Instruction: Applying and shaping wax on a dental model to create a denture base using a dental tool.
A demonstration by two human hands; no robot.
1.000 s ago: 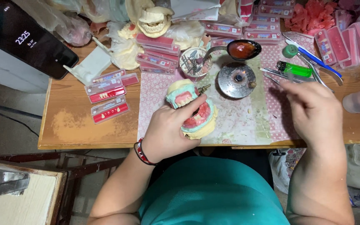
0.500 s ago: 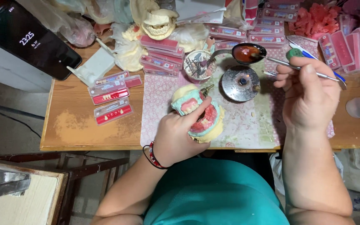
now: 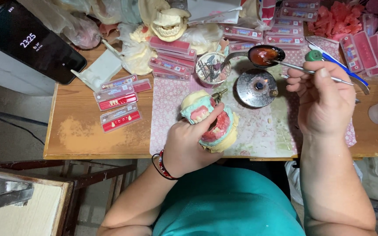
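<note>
Gripping a plaster model of teeth with pink wax gums (image 3: 210,124), the left hand (image 3: 189,146) wraps it from below, just above the table's (image 3: 79,135) front edge. The right hand (image 3: 324,102) pinches a thin metal tool (image 3: 329,75), its tip reaching into a spoon of red wax (image 3: 264,55) beside a small round burner (image 3: 257,88). Done well, I judge, this means lifting only a little wax and keeping the model steady and tilted open. Trays of false teeth (image 3: 119,102) lie to the left.
</note>
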